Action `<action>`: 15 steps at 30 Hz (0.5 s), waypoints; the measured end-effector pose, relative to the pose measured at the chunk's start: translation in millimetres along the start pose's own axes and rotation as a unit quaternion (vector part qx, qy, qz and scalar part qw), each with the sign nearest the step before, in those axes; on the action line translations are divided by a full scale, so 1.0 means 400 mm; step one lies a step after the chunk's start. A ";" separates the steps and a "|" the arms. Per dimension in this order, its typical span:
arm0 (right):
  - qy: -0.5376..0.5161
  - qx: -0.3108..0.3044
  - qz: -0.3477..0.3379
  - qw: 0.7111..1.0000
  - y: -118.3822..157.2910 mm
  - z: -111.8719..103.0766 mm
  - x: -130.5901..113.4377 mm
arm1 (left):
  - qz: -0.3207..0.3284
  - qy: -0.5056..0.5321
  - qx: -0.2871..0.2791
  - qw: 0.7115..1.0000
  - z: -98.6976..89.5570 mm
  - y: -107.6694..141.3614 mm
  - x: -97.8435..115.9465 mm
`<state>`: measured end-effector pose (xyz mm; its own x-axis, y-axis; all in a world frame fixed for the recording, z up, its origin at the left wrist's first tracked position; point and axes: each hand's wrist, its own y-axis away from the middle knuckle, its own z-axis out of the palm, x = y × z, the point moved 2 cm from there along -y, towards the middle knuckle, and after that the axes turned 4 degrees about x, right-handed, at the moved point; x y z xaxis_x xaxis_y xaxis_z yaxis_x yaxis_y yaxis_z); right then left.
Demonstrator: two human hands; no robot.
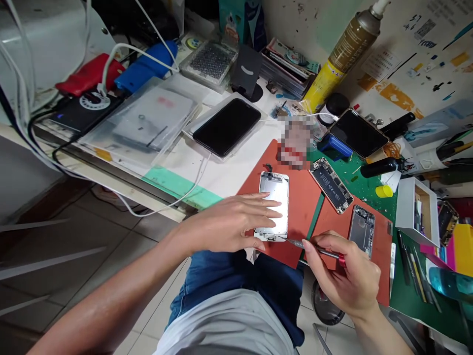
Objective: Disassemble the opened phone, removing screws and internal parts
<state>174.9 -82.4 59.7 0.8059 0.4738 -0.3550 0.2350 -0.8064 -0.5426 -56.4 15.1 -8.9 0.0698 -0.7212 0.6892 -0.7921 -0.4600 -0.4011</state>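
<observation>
A white-edged phone screen assembly (274,190), its silvery metal back facing up, lies on a reddish-brown mat (251,180). Across its left side and middle rests my left hand (236,222), fingers stretched out and slightly spread. My right hand (343,271) grips a thin screwdriver (297,243) with a red end. The driver's tip is at the bottom right edge of the screen assembly; whether it touches a screw is too small to tell. To the right lie an opened phone body with its battery (331,185) and a second opened phone housing (362,229).
A black phone (227,126) with a white cable sits on a clear case at the back. Another phone (358,132) leans on a blue stand. A yellow spray can (343,54) stands by the wall. Tweezers and slim tools (417,276) lie right, beside a white box (417,209).
</observation>
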 end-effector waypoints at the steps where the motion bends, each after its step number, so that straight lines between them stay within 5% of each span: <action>1: 0.008 -0.002 -0.003 1.000 0.000 0.004 -0.001 | 0.001 0.007 0.005 1.000 0.001 0.000 -0.002; 15: 0.018 -0.014 -0.019 1.000 -0.015 0.013 -0.005 | 0.022 0.009 0.024 0.999 0.007 -0.004 -0.004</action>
<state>169.0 -76.6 59.5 0.8154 0.4911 -0.3066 0.2805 -0.7984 -0.5329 -53.6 15.4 -11.2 0.0249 -0.7320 0.6809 -0.7645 -0.4528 -0.4588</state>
